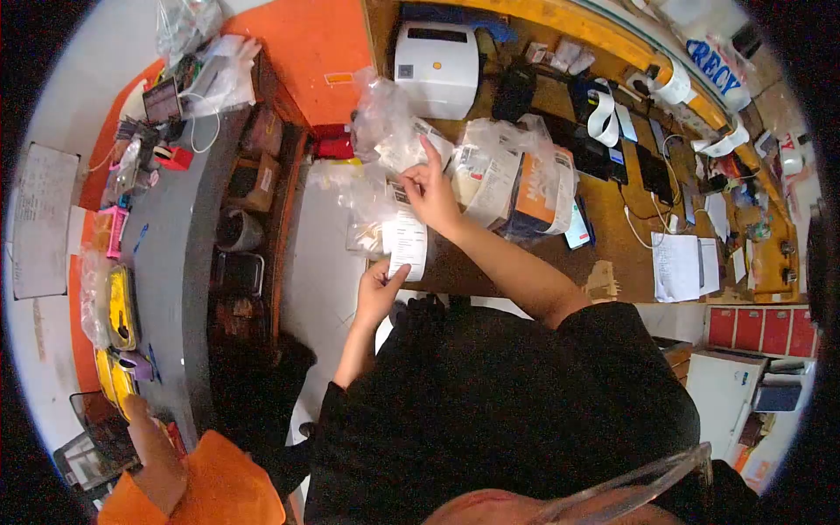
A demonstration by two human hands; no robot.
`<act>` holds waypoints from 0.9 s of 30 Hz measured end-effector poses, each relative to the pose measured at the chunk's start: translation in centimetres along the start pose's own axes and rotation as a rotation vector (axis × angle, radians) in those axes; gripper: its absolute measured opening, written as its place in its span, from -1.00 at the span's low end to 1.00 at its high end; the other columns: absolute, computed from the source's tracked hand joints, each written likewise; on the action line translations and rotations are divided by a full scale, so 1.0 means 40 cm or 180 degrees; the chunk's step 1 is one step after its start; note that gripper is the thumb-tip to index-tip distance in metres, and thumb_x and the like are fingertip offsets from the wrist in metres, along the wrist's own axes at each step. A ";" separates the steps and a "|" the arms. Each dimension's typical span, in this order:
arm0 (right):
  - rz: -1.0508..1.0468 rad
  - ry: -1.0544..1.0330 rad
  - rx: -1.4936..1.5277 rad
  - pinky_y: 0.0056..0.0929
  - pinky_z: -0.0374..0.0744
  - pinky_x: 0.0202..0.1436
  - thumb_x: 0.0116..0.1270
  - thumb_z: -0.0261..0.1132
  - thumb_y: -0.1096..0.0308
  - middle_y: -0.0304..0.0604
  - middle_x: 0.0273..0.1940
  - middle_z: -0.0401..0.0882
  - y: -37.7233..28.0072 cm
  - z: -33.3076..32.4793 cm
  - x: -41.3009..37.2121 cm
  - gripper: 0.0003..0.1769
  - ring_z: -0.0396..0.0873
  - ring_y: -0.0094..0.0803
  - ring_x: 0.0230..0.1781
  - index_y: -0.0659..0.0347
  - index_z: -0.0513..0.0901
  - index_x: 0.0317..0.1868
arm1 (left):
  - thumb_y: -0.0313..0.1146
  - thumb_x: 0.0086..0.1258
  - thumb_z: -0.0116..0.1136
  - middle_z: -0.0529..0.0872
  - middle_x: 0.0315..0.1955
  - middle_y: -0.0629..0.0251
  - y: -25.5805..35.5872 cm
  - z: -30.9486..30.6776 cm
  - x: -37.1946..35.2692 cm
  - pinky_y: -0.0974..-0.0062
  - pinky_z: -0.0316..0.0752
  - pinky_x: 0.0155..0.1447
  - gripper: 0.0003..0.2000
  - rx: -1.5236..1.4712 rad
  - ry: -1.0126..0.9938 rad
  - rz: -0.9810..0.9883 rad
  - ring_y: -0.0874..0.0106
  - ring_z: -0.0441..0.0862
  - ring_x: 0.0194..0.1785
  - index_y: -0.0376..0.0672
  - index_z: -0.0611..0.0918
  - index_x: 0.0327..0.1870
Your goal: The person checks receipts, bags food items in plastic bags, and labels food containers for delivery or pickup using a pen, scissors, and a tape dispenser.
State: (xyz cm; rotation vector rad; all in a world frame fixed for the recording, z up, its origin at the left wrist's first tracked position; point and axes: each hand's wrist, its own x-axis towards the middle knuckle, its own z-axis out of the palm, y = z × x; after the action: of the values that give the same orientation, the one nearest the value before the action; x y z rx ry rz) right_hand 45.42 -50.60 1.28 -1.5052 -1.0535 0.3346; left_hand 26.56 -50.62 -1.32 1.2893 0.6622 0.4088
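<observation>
My left hand [377,296] pinches the lower end of a white printed label [405,241] between thumb and fingers. Over the label's upper end is my right hand [429,191], its index finger stretched out and its thumb and other fingers curled against the strip. Just behind the label lies a clear plastic bag [364,197] at the table's edge. Another labelled plastic package [411,144] sits beyond my right fingertips. To the right of that hand rest plastic-wrapped parcels [490,179], one with an orange and dark box [535,188] inside.
A white label printer [437,70] stands at the back of the wooden table [525,273]. Phones, cables and papers [678,267] lie on the right. At left is a grey counter [175,254] with yellow pouches; another person in an orange sleeve [214,486] reaches toward it.
</observation>
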 end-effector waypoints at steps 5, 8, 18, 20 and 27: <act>0.0128 -0.0315 0.0517 -0.57 0.46 -0.20 0.16 0.09 0.66 -0.09 -0.38 0.52 0.009 0.014 -0.034 -0.24 0.53 -0.48 -0.29 0.20 -0.13 0.29 | -0.40 0.23 0.10 0.65 -0.39 0.38 -0.005 -0.038 -0.039 0.63 0.37 -0.14 -0.84 0.0710 0.0016 0.0181 0.65 0.50 -0.29 -0.28 0.60 -0.25; 0.0324 -0.0399 0.0385 -0.56 0.47 -0.22 0.16 0.12 0.63 -0.11 -0.40 0.53 0.014 -0.019 -0.007 -0.27 0.54 -0.48 -0.32 0.21 -0.06 0.27 | -0.46 0.16 0.15 0.66 -0.40 0.30 -0.009 -0.040 -0.046 0.59 0.39 -0.15 -0.87 0.0967 0.0047 0.0390 0.55 0.54 -0.30 -0.25 0.61 -0.28; 0.0584 -0.0236 0.0057 -0.56 0.48 -0.17 0.17 0.06 0.65 -0.12 -0.40 0.53 0.023 -0.074 -0.061 -0.28 0.54 -0.46 -0.33 0.20 -0.10 0.28 | -0.54 0.00 0.22 0.63 -0.33 0.16 0.032 -0.005 -0.038 0.44 0.43 -0.17 -0.87 0.1858 -0.0446 0.1163 0.24 0.57 -0.28 -0.25 0.60 -0.38; 0.0384 -0.0299 0.0395 -0.55 0.48 -0.16 0.18 0.04 0.65 -0.12 -0.36 0.51 0.037 -0.079 -0.082 -0.27 0.53 -0.45 -0.31 0.19 -0.14 0.28 | -0.56 -0.04 0.23 0.62 -0.31 0.17 0.025 -0.010 -0.036 0.41 0.41 -0.14 -0.83 0.1998 -0.0471 0.1311 0.22 0.55 -0.23 -0.22 0.60 -0.37; 0.0643 -0.0135 0.1396 -0.55 0.44 -0.10 0.20 0.06 0.62 -0.15 -0.35 0.47 0.032 -0.090 -0.121 -0.27 0.49 -0.47 -0.25 0.21 -0.18 0.28 | -0.57 -0.06 0.22 0.59 -0.25 0.21 -0.011 -0.034 -0.054 0.43 0.38 -0.08 -0.79 0.2090 -0.0654 0.0969 0.24 0.48 -0.12 -0.19 0.61 -0.33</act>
State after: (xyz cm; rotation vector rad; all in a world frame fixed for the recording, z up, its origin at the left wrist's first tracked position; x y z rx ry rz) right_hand 45.92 -56.40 -0.68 -1.2102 -0.7963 0.6952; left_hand 24.01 -51.06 -1.45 2.0414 0.4339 0.3058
